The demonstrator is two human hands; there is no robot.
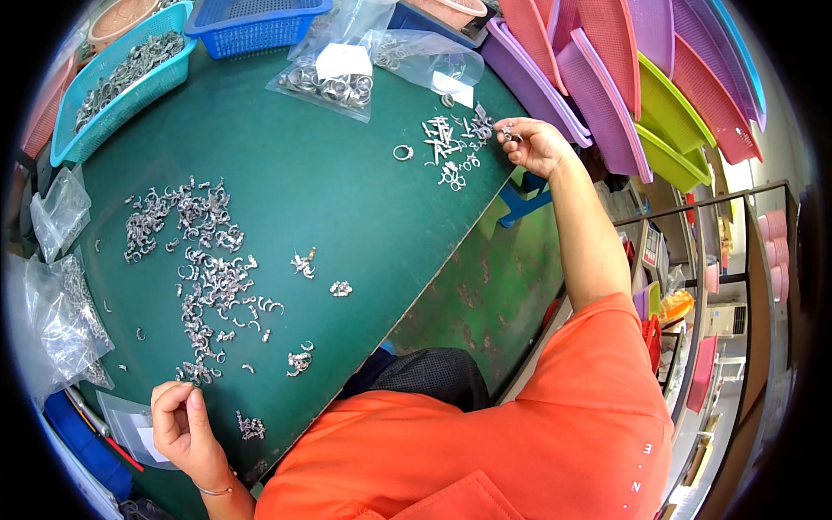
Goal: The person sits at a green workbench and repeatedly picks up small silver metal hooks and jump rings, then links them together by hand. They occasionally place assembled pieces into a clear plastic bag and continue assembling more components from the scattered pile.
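My right hand [539, 149] is raised at the table's far right edge, thumb and fingers pinching a small silvery metal piece [511, 134]; its exact form is too small to tell. Right beside it lies a group of small grey metal parts [444, 139], some straight, some ring-shaped, with a single ring [403, 152] to their left. At the near left my left hand [186, 429] is closed, thumb against the fingertips, at the lower end of a large scattered pile of curved metal pieces [212, 282]. Whatever its fingertips hold is hidden.
Small heaps of metal pieces [300, 360] dot the green table [347, 217]. Clear bags of rings [334, 87] and a turquoise basket [65, 130] of metal parts stand at the back. Plastic bags [52, 321] line the left edge. Stacked coloured baskets [607, 78] rise behind my right hand.
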